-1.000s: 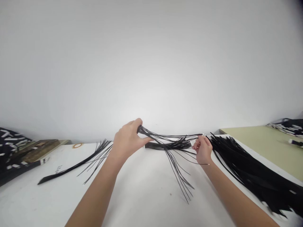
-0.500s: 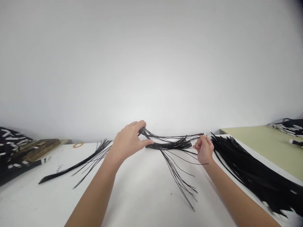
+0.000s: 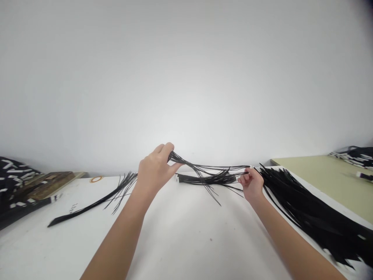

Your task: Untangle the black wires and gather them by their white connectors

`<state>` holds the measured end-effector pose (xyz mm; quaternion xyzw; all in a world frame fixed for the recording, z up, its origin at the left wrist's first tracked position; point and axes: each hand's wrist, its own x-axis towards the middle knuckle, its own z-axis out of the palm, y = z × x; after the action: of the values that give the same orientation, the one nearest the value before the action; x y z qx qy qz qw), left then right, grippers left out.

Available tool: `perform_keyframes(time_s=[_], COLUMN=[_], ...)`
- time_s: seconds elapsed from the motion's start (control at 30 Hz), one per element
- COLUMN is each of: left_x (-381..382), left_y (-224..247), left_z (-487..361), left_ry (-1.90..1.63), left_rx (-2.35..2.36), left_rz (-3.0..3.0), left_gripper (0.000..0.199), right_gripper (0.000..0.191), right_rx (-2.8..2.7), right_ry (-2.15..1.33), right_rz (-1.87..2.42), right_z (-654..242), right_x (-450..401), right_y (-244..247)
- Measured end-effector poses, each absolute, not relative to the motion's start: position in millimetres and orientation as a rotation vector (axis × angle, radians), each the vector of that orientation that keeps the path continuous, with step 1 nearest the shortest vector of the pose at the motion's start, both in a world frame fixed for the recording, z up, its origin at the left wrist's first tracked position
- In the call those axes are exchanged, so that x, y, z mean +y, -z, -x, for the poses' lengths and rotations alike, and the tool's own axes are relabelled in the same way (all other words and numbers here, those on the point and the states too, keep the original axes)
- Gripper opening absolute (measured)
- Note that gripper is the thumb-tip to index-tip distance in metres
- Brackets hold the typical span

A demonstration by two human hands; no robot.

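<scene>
Thin black wires (image 3: 192, 164) stretch in a loose bundle between my two hands, sagging slightly. My left hand (image 3: 157, 167) is closed around their left part, thumb against fingers, raised above the table. At the right, the fingertips of my right hand (image 3: 251, 182) pinch the far ends of some strands. Several other strands hang loose below the bundle. Just beneath lies a second black wire bundle (image 3: 204, 179) with a pale end at its left. Left of my left hand, another black bundle (image 3: 96, 203) fans out on the white table (image 3: 180, 237).
A large pile of black wires (image 3: 309, 210) covers the table's right side. Beyond it is a pale green surface (image 3: 329, 175) with more black bundles (image 3: 355, 155). On the left are black pieces with white ends (image 3: 17, 175), a brown board (image 3: 52, 182) and an orange ring (image 3: 96, 179).
My left hand has risen a little and moved left with the wires. The loose strands that hung low toward the front have drawn up. My right hand stays nearly in place.
</scene>
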<state>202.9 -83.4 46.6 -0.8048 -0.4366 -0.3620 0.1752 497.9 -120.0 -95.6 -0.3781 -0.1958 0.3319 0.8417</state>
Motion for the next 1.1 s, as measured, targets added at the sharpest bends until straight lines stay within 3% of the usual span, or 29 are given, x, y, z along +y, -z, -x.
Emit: perform_keyframes(time_s=[0.2,0.37,0.57,0.87,1.0,1.1], left_x=[-71.4,-66.9,-90.0,-105.2,-101.5,-102.7], left_y=[-44.5,-54.9,-62.2,-53.1,-43.2,-42.1], left_z=[-195.0,-179.5,-180.9,-208.7,-211.7,-210.9], left_ry=[1.373,1.599,1.741,2.053,2.066,1.779], left_rx=[-0.897,-0.634,-0.757,-0.319,-0.522,-0.779], left_rz=[1.965,1.727,1.732,2.032,2.51,2.861], left_gripper=[0.026,0.04,0.049,0.057,0.063,0.06], right_gripper=[0.034,0.03,0.024,0.032,0.039,0.041], right_rx=[-0.624,-0.983,-1.415,-1.194,-0.974,-0.806], right_ry=[-0.995,-1.366,-1.649,-1.172,-0.959,-0.844], right_rz=[0.828,0.988,1.177,1.177,1.128,1.081], right_z=[-494.9,-485.0,-457.5,-455.6,-462.4,-469.7], right_x=[-127.5,-134.5,-141.8,-127.3,-121.6,-120.7], right_y=[87.6,91.0,100.1,105.0,103.0,101.0])
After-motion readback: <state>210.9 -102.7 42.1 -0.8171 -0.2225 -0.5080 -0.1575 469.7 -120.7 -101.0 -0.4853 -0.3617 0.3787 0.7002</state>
